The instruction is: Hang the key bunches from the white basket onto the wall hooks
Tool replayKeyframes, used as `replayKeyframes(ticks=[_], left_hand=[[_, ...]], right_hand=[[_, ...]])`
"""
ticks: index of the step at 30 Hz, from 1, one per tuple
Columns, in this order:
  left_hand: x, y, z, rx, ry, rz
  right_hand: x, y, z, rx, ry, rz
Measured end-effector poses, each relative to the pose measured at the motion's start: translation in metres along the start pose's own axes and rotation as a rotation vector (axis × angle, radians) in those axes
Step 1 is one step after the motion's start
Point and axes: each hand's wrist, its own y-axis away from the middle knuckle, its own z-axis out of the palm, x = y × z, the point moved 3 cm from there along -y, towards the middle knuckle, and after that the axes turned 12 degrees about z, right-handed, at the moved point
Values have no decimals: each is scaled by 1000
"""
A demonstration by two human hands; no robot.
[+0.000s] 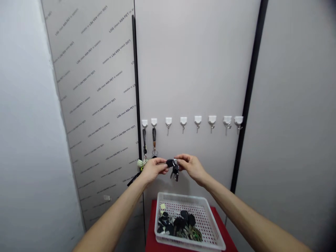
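Observation:
My left hand (153, 170) and my right hand (191, 166) meet in front of a white wall panel, both pinched on one bunch of dark keys (173, 168) with a black fob. The keys dangle between my fingertips, below a row of white wall hooks (183, 121). The two leftmost hooks carry key straps (154, 138); the other hooks are bare. Below my hands a white perforated basket (210, 217) holds several more dark keys and fobs (178, 224).
The basket stands on a red surface (151, 238). At left leans a panel covered in printed protective film (97, 98). Black vertical strips (249, 91) divide the wall panels. A plain white wall closes the far left.

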Motion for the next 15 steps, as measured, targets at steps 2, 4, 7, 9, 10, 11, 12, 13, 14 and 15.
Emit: replayKeyframes(ticks=[2,4,7,9,10,11,12,13,14,15], left_hand=[[3,-2,1,35,-49,0],[1,-5,3,42,-84,7],[-10,-5,5,113,-176,57],[-18,1,5,239,-347,160],[-20,6,6,297,-459,243],[-22,12,8,333,-577,344],[-23,18,11,343,-688,452],[-23,23,15,328,-786,552],[-23,27,17,308,-870,631],[-24,31,18,305,-939,683]], right_hand=[[3,4,0,-26,-41,34],[7,7,1,-44,-111,84],[14,9,1,-36,-259,144],[18,8,1,8,-326,168],[19,7,0,35,-346,177],[21,6,-1,63,-361,187],[22,5,-2,85,-374,198],[24,5,-3,100,-390,208],[25,4,-4,106,-405,219],[27,4,-5,104,-419,232]])
